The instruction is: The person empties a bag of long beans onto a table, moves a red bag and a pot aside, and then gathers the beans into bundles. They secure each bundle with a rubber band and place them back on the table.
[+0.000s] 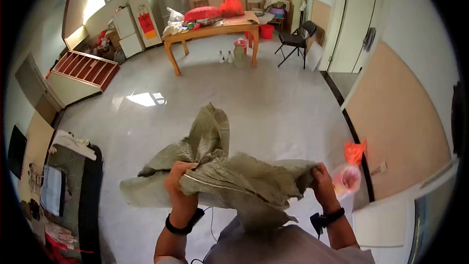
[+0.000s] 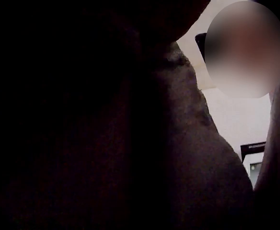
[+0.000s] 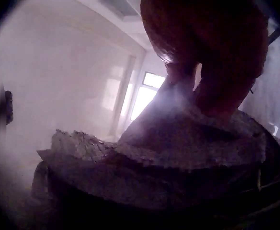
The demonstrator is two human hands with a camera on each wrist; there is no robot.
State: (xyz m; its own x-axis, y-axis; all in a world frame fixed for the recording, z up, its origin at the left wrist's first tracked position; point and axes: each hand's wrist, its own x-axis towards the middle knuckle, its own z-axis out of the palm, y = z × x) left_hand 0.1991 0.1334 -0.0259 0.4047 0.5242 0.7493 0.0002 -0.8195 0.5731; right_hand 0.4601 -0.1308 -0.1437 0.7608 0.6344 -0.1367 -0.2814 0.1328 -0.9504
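Observation:
A crumpled olive-green woven sack (image 1: 234,176) with a frayed, torn edge spreads between my two hands in the head view. My left hand (image 1: 181,188) grips it near the middle, thumb over a fold beside a pale seam. At the sack's right end, my right hand (image 1: 325,186) pinches the ragged edge. In the right wrist view the fingers (image 3: 221,91) come down on the bunched fabric (image 3: 178,148). A smoother greenish part of the sack (image 1: 141,190) hangs out to the left, below the folds. Dark shapes fill most of the left wrist view.
A wooden table (image 1: 210,28) with red bags stands at the back, bottles (image 1: 229,57) on the floor beneath it. A black folding chair (image 1: 297,41) is to its right. Orange and pink plastic bags (image 1: 354,152) lie by the right wall. A dark couch (image 1: 88,195) lines the left.

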